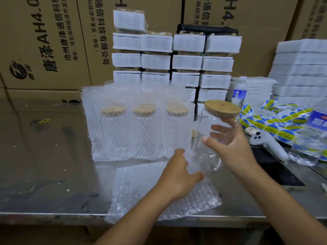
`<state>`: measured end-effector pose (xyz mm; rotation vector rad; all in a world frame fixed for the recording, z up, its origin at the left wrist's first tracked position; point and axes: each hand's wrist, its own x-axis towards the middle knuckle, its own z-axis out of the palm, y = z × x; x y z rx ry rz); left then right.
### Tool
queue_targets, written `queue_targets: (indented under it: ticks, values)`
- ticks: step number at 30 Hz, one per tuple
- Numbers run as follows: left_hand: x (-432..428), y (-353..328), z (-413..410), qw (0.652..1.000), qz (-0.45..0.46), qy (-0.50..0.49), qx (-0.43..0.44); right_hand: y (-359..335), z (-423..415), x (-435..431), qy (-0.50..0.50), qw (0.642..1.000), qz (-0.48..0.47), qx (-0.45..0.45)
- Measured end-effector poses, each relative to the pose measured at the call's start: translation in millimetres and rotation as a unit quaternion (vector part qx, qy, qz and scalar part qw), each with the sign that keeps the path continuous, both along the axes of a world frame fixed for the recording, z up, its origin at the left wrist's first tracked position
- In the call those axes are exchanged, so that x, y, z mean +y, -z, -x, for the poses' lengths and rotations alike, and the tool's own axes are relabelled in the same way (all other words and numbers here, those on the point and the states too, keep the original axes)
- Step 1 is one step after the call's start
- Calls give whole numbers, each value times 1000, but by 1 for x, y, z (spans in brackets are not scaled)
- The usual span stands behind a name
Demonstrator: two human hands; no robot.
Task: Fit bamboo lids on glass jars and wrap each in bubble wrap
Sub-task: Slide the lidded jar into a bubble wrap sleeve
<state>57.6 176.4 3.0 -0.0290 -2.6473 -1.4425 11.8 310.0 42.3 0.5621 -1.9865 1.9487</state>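
Three jars (144, 133) done: lidded, cased in bubble wrap, upright in a row toward the back of the table (44, 156), tan lids (144, 109) showing through the film.

Fourth jar (206, 121) midway: lid (222, 106) seated on the mouth, glass bare. Grips it round the body with the right hand (233, 149), fingers visible through the glass, thumb on the near side. Holds it off the table, tilted, lid up and to the right, base low and just over the far end of a loose sheet (141, 191). Sheet otherwise flat on the table, near end hanging past the front edge.

Pinches a raised far part of that sheet with the left hand (178, 175), right beside the jar's base, thumb and fingers closed on the film. Some blur there, so exact hold not certain.

By the look of it, lidding finished for this one and wrapping only beginning. Left to do: get the jar into or onto the sheet, close the film round it, stand it with the other three.

Beyond that, hard to say how many remain. No other bare jar in plain view. Only the edge of a tan disc (194, 133) just left of the held jar, perhaps a spare lid, and stacks of white-sleeved packs (187, 61) behind the row, contents unclear. Rolls of stickers (276, 121) at the right, none seen on any wrapped jar.
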Motion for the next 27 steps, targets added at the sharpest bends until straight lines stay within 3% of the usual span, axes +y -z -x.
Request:
queue_targets:
  ticks: [6, 10, 17, 22, 27]
  values:
    - [8, 4, 4, 978, 203, -47, -31, 4, 5, 15, 30, 999, -11, -1]
    - [7, 9, 8, 969, 238, -56, -29, 9, 6, 22, 32, 999, -4, -7]
    - [-4, 9, 5, 988, 145, -48, -10, 0, 3, 21, 20, 996, 82, -21]
    - [-11, 4, -1, 996, -72, -58, -20, -5, -2, 13, -54, 981, 175, -70]
    - [-16, -11, -6, 980, -189, -59, -16, -5, -8, 6, -147, 960, 211, -115]
